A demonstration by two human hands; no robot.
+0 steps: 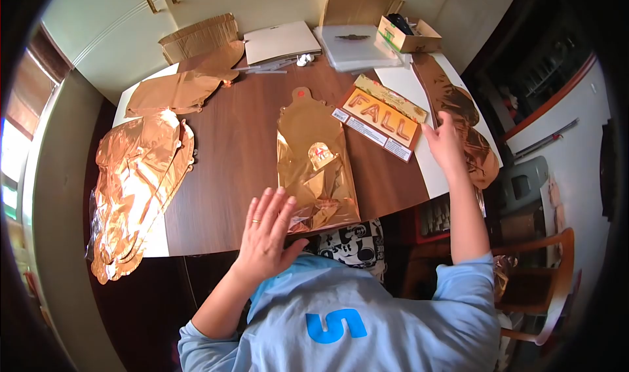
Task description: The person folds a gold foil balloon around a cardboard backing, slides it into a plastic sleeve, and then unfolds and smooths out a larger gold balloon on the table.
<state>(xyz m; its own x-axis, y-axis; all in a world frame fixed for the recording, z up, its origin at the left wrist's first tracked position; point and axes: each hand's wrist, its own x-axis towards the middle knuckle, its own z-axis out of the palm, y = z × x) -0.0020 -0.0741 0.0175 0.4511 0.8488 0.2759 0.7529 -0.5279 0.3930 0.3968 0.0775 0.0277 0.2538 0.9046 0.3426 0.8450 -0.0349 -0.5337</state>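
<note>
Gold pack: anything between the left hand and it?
Nothing visible. The left hand, fingers spread, is at the near left corner of the gold pack and overlaps its edge in the head view. Whether it touches cannot be told. The FALL card lies to the pack's far right, out of the path.

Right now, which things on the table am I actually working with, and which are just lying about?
In hand:
gold foil pack, by the left hand
right foil balloon, touched by the right hand

Lying about:
FALL pack
left foil balloons
small box
white boards
chair
</note>
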